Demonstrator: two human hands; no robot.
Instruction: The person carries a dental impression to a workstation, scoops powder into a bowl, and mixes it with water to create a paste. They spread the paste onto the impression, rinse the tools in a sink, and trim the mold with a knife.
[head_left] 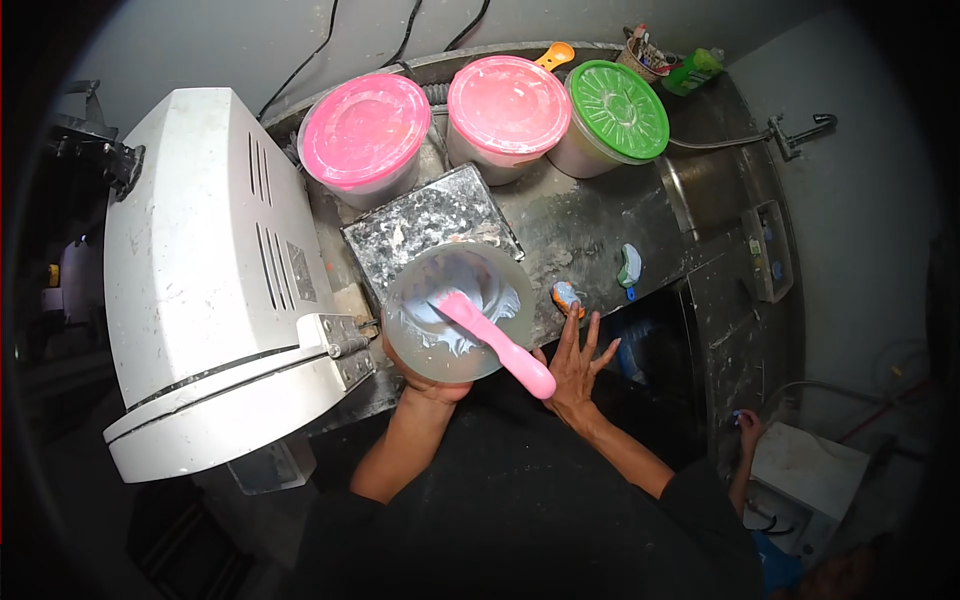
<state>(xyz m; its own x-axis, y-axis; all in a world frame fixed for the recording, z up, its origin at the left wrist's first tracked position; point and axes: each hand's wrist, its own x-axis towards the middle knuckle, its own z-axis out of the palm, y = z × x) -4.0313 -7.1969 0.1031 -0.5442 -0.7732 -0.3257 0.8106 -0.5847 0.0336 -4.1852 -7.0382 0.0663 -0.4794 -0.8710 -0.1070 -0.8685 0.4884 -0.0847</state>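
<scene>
Left hand [425,378] cups the underside of a translucent bowl [415,325] at the front edge of the steel counter [590,225], fingers closed on it; right hand [575,365] is spread flat and wide just beside the bowl, holding nothing; a pink spatula [495,342] lies in the bowl among white smears, its handle jutting over the rim toward the right hand; the bowl sits over a speckled scale [420,215]; a white mixer [200,270] stands at the left edge; three lidded tubs [505,105] line the back edge.
</scene>
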